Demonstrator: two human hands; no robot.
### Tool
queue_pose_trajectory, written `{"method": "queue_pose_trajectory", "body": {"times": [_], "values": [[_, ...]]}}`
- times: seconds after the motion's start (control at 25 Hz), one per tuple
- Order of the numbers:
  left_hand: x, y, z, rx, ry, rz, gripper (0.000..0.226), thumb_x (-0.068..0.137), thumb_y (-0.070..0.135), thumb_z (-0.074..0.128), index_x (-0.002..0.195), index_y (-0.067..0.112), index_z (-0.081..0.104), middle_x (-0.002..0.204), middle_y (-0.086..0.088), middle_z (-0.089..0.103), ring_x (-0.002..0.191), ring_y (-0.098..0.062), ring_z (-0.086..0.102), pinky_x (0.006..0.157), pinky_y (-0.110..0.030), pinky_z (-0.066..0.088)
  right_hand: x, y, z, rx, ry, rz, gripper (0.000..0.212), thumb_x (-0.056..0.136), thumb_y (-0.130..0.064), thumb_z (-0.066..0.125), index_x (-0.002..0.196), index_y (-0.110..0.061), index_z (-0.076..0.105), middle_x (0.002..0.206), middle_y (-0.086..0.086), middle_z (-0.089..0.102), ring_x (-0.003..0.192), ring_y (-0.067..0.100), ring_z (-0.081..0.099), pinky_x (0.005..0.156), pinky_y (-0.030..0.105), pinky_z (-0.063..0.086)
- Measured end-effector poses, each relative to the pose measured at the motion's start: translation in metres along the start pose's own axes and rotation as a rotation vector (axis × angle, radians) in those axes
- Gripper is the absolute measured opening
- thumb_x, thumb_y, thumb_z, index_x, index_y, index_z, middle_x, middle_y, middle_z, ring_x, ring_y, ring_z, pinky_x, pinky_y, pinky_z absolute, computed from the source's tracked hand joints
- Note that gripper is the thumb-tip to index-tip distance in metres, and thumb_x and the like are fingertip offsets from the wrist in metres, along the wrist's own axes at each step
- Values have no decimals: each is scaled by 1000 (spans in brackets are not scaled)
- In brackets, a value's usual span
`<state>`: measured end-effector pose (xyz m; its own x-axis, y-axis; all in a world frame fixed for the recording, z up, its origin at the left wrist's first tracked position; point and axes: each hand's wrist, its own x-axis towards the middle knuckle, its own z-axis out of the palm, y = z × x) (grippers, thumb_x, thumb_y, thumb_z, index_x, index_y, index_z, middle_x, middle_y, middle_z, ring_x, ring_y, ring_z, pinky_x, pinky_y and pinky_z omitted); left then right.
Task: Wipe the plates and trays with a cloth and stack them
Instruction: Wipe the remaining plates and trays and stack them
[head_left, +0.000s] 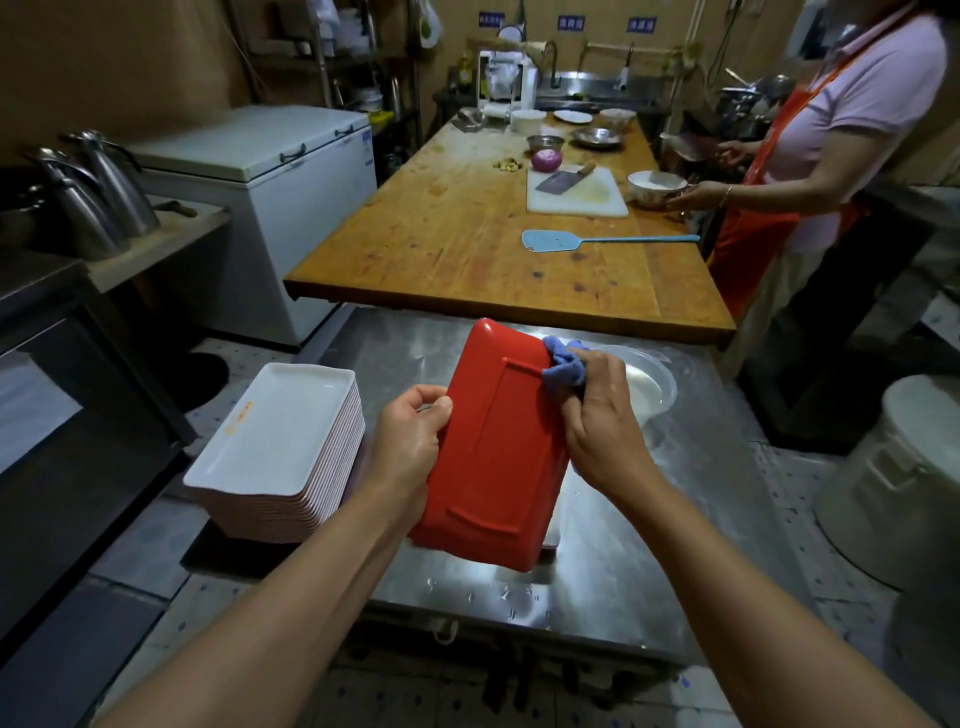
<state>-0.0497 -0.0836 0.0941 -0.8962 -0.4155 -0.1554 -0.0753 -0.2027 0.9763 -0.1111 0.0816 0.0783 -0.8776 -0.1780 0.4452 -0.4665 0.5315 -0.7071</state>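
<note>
Head view: left hand (410, 441) grips the left edge of the red tray (498, 452), held underside-up and tilted above the steel tabletop (675, 545), while right hand (602, 421) fingers are curled round the blue cloth (563, 366), pressing it on the tray's right rim. Risk: only one hand truly holds the tray, so a hard wipe could twist it loose onto the tabletop. Swinging it left could knock the white stack (280, 447), which sits near the edge.
</note>
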Motion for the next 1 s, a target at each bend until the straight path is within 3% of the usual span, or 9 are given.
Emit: {"method": "queue_pose_trajectory", "body": {"times": [0.12, 0.32, 0.4, 0.52, 0.6, 0.72, 0.84, 0.92, 1.0], "values": [[0, 2, 9, -74, 35, -23, 17, 94, 1, 47, 83, 10, 57, 71, -12, 57, 60, -21, 51, 58, -30, 46, 5, -9, 2, 123, 16, 172, 28, 93, -13, 51, 120, -15, 44, 119, 6, 42, 110, 13, 40, 86, 15, 29], [13, 4, 21, -230, 123, -11, 20, 94, 2, 47, 79, 14, 55, 54, 1, 59, 48, -9, 54, 53, -26, 49, -18, -18, 10, 218, -31, 330, 39, 88, -11, 56, 118, -20, 33, 125, 13, 48, 112, 24, 51, 95, 40, 42], [20, 3, 24, -265, 149, 14, 22, 93, 2, 48, 77, 15, 55, 48, 8, 59, 45, -4, 53, 55, -26, 48, -29, -19, 9, 286, -20, 342, 43, 87, -12, 61, 118, -22, 34, 123, 11, 52, 111, 21, 55, 95, 37, 46], [21, -5, 26, -294, 152, -15, 22, 94, 5, 48, 77, 17, 57, 54, 7, 61, 50, -6, 57, 57, -28, 51, -26, -19, -1, 542, 24, 433, 51, 77, 0, 70, 111, -24, 41, 101, 5, 63, 87, 8, 65, 78, 22, 53], [19, -13, 26, -294, 76, -77, 21, 96, 7, 45, 80, 17, 55, 62, 2, 62, 56, -9, 57, 56, -26, 51, -18, -17, -8, 608, 62, 501, 56, 67, 10, 69, 102, -26, 43, 91, 10, 64, 70, 12, 64, 67, 31, 56], [20, -8, 18, -7, -93, -99, 10, 94, 15, 52, 104, 17, 50, 95, -8, 61, 75, -13, 58, 63, -27, 46, -12, -13, -17, 467, 37, 463, 57, 56, 0, 72, 91, -32, 39, 88, 13, 64, 67, 19, 58, 66, 43, 53], [33, 25, 5, 307, -91, 145, 68, 79, 30, 73, 134, 18, 35, 124, -3, 49, 106, -14, 53, 83, -28, 44, -6, -10, -30, 372, -83, 405, 56, 48, -11, 67, 92, -30, 38, 82, 9, 62, 63, 16, 54, 60, 39, 50], [41, 53, 2, 527, -207, 283, 80, 69, 38, 80, 135, 22, 39, 126, 3, 51, 111, -12, 52, 91, -33, 45, -1, -8, -39, 310, -186, 350, 54, 48, -10, 65, 91, -31, 39, 76, 8, 58, 59, 16, 50, 54, 35, 44], [44, 71, 5, 686, -437, 233, 69, 67, 33, 83, 127, 22, 50, 117, 2, 62, 103, -15, 62, 88, -37, 52, 4, -8, -46, 231, -288, 295, 52, 49, -8, 64, 89, -32, 40, 74, 6, 57, 57, 15, 47, 52, 33, 42]]}}
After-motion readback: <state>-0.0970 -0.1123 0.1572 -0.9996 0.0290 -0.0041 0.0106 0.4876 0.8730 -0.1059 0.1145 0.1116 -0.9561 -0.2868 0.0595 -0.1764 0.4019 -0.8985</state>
